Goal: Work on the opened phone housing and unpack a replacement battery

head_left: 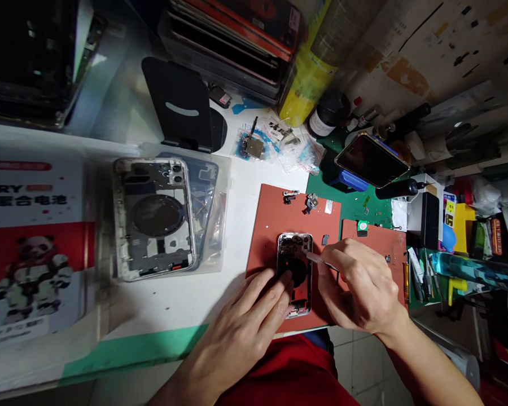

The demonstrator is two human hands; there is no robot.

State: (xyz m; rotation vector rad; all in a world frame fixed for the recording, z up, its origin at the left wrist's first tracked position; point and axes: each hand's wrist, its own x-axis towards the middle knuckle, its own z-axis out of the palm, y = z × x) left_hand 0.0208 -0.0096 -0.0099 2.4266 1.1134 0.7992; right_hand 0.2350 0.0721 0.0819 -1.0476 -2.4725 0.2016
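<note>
The person's right hand is pinching a slim tool between closed fingers, its tip pointing at the camera corner of an opened phone frame; whether it is touching there is too small to tell. The left hand is resting on the frame's left side, its fingers extended, lying close together and reaching over the rim. The frame is lying on a reddish mat by the near edge of the bench.

Toward the far edge, a dark bin is holding a stack of slim, phone-like panels. Between it and the mat, small clear bags are bunching together with little parts inside. A yellow canister is standing near a dark bottle with a pale label; their contents are not showing. Leftward, a larger phone frame is lying on a clear plastic pouch, beside a panda-printed package toward the left edge.
</note>
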